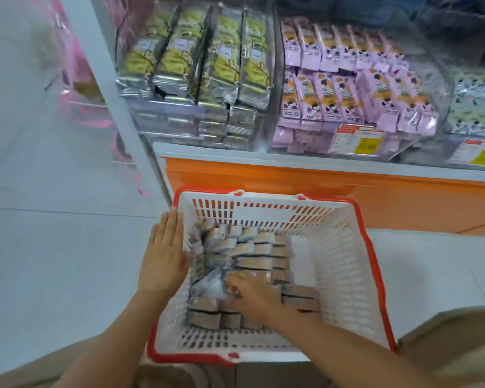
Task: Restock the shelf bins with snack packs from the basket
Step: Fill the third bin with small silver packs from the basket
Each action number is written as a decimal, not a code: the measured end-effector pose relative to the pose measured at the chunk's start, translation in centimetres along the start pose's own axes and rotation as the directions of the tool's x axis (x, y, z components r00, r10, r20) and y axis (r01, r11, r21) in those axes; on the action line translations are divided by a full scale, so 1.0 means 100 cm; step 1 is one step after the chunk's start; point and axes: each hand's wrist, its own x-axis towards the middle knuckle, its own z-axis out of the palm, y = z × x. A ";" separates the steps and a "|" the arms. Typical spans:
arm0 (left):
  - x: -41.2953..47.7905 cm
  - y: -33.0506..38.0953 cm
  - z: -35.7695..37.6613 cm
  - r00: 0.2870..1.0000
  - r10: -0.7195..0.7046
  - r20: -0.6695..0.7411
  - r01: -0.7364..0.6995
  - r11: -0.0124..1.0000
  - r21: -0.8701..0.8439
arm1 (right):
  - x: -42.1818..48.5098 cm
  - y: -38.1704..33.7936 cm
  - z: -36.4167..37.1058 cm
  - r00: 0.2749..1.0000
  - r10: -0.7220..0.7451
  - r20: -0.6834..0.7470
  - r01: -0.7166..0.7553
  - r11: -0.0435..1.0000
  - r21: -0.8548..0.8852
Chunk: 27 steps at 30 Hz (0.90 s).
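A white basket (pixel 345 264) with a red rim sits on the floor in front of the shelf, holding several silver-and-brown snack packs (pixel 252 256). My left hand (pixel 165 247) lies flat, fingers straight, against the basket's left rim. My right hand (pixel 252 298) reaches into the basket, fingers curled over the packs near a tilted silver pack (pixel 207 285); motion blur hides whether it grips one. Above, clear shelf bins hold yellow-silver packs (pixel 202 57), purple packs (pixel 347 88) and pale green packs (pixel 476 107).
An orange shelf base (pixel 291 177) runs behind the basket. A white upright post (pixel 109 88) borders the shelf's left side, with pink goods (pixel 76 68) beyond it. Pale floor tiles (pixel 53 233) spread to the left. Price labels (pixel 359 141) hang on the bin fronts.
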 end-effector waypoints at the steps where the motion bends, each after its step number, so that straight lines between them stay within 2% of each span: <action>1: 0.000 -0.001 0.002 1.000 0.002 -0.020 -0.002 0.999 -0.039 | 0.003 -0.002 0.008 0.999 0.009 0.034 -0.008 1.000 -0.012; 4: 0.001 -0.001 0.005 1.000 -0.008 -0.021 0.006 0.994 -0.112 | 0.018 -0.007 0.026 0.993 0.023 0.114 -0.020 0.999 -0.028; 8: 0.003 -0.001 0.007 1.000 -0.015 -0.028 0.012 0.992 -0.122 | 0.040 -0.011 0.046 0.964 0.093 0.248 -0.056 0.987 -0.153; 12: 0.003 -0.002 0.010 0.999 -0.029 -0.027 0.026 0.995 -0.100 | 0.052 -0.022 0.055 0.962 0.146 0.230 -0.090 0.967 -0.240; 14: 0.003 -0.001 0.009 0.999 -0.049 -0.012 0.048 0.994 -0.097 | 0.054 -0.023 0.052 0.975 0.140 0.173 -0.105 0.975 -0.195; 17: 0.003 0.001 0.005 0.997 -0.068 0.020 0.070 0.995 -0.076 | 0.050 -0.018 0.035 0.998 0.060 0.009 -0.059 0.993 -0.104; 20: 0.002 0.003 0.003 0.996 -0.075 0.043 0.077 0.996 -0.053 | 0.039 -0.011 0.008 0.997 0.006 -0.072 0.000 0.997 0.080; 23: 0.000 0.003 -0.001 0.997 -0.073 0.034 0.073 0.997 -0.008 | 0.016 -0.002 -0.020 0.978 -0.033 -0.206 0.093 0.952 0.290; 25: 0.001 0.010 -0.005 1.000 -0.019 -0.005 0.019 0.999 -0.032 | -0.005 0.001 -0.042 0.963 0.001 -0.270 0.104 0.921 0.376; 27: 0.007 0.028 -0.009 0.996 0.087 -0.027 -0.090 0.982 -0.169 | -0.026 0.000 -0.067 0.944 0.037 -0.327 0.125 0.879 0.460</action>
